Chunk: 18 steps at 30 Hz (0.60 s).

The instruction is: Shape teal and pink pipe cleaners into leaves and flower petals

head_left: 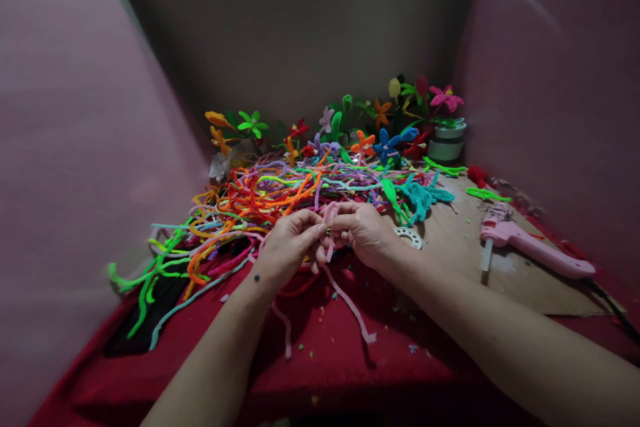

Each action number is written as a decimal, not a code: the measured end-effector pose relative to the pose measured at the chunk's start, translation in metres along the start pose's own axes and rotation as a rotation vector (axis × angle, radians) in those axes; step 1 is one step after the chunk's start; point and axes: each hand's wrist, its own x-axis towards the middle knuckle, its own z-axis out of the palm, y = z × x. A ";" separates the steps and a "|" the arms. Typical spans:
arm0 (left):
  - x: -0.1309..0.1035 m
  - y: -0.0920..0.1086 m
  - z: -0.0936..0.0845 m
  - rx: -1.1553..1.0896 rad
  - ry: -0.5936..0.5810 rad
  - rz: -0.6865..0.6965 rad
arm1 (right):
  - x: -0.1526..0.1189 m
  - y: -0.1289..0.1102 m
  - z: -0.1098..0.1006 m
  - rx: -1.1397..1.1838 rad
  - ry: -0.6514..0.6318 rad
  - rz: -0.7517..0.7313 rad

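A pale pink pipe cleaner (331, 213) is bent into a narrow loop between my hands at the middle of the view. My left hand (295, 243) pinches its lower part between thumb and fingers. From the right, my right hand (363, 230) grips the loop's side, its fingertips close to those of the left. Below the hands, a long pink strand (350, 303) hangs towards the red cloth, and a shorter one (287, 327) lies left of it. Whether these strands join the loop is hidden by the fingers.
Behind the hands spreads a tangled heap of coloured pipe cleaners (280, 193), with fuzzy flowers (385, 145) beyond. On the right, a pink glue gun (535, 247) rests on cardboard (450, 260). A white ring (409, 237) lies near my right wrist. Red cloth (200, 353) covers the table.
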 end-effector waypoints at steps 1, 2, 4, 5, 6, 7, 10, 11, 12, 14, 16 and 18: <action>0.000 0.000 0.001 0.027 0.018 -0.004 | 0.000 0.000 0.001 0.001 0.007 -0.002; 0.000 0.000 0.003 0.059 0.037 -0.006 | -0.001 0.000 0.001 0.002 0.013 -0.004; 0.000 -0.002 0.005 0.125 0.084 0.006 | -0.001 -0.001 0.002 -0.003 0.016 -0.004; 0.000 -0.003 0.006 0.153 0.105 0.017 | -0.001 -0.001 0.002 -0.011 0.017 -0.004; 0.001 -0.005 0.006 0.174 0.119 0.027 | -0.002 -0.002 0.003 -0.023 0.018 -0.002; 0.000 -0.006 0.007 0.188 0.131 0.038 | -0.002 -0.002 0.003 -0.037 0.019 -0.003; -0.001 -0.008 0.008 0.229 0.152 0.060 | -0.001 -0.001 0.003 -0.055 0.029 -0.002; -0.001 -0.008 0.008 0.244 0.161 0.072 | -0.001 -0.001 0.003 -0.052 0.026 0.002; -0.002 -0.008 0.009 0.262 0.173 0.089 | 0.000 -0.001 0.002 -0.045 0.022 0.008; -0.003 -0.008 0.010 0.279 0.185 0.104 | 0.000 -0.001 0.002 -0.045 0.015 0.009; -0.003 -0.007 0.010 0.245 0.170 0.069 | -0.001 -0.002 0.002 -0.082 0.017 0.003; -0.002 -0.005 0.011 0.184 0.142 0.005 | -0.002 -0.005 0.003 -0.158 0.029 0.002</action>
